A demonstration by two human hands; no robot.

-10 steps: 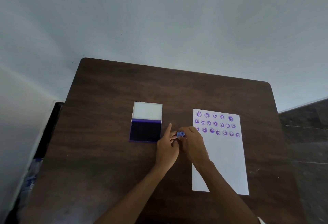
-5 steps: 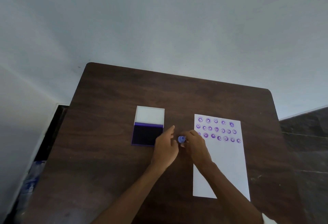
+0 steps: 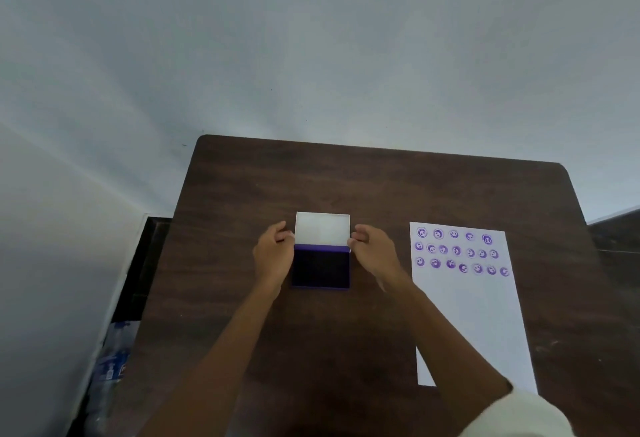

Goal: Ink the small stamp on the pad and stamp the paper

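An open ink pad point(image 3: 320, 268) with a dark purple surface lies on the brown table point(image 3: 346, 177). Its white lid point(image 3: 322, 229) is folded back on the far side. My left hand point(image 3: 273, 256) pinches the lid's left edge near the hinge, and my right hand point(image 3: 375, 253) pinches its right edge. The white paper point(image 3: 474, 315) lies to the right, with three rows of purple round prints along its top. The small blue stamp is not visible; I cannot tell whether a hand hides it.
A plastic bottle point(image 3: 110, 360) stands on the floor left of the table, by the white wall. The table's far edge meets the wall. A dark floor strip shows at the right.
Both hands have left the spot between pad and paper and moved left to the ink pad's lid. The blue stamp seen between the fingers before is out of sight.
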